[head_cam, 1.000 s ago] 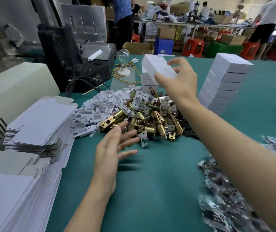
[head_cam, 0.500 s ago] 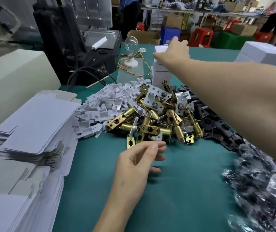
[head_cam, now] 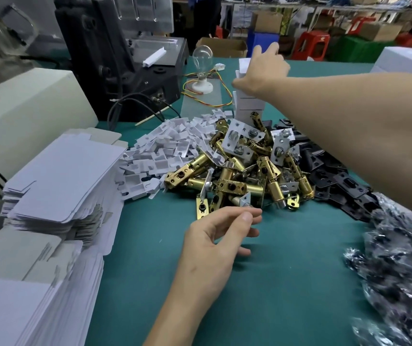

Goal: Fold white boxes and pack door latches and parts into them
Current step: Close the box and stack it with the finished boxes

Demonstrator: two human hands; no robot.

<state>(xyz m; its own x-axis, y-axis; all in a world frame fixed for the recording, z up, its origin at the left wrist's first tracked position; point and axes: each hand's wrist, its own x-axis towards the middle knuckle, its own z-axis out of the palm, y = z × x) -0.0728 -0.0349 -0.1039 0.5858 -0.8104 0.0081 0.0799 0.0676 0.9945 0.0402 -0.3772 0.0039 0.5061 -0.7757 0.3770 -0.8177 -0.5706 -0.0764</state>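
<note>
Right hand now atop box stack.

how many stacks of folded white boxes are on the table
2: one stack behind the latch pile, under the right hand; a second stack at the far right edge, partly cut off. The forearm may hide others.

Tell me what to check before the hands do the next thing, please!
1. Left hand empty: ok, it holds nothing.
2. Brass latches close enough: ok, the pile lies just past its fingers.
3. Right hand has let go of the top white box: cannot tell, the hand covers it.
4. Flat boxes ready to fold: ok, stacked at the left.
</note>
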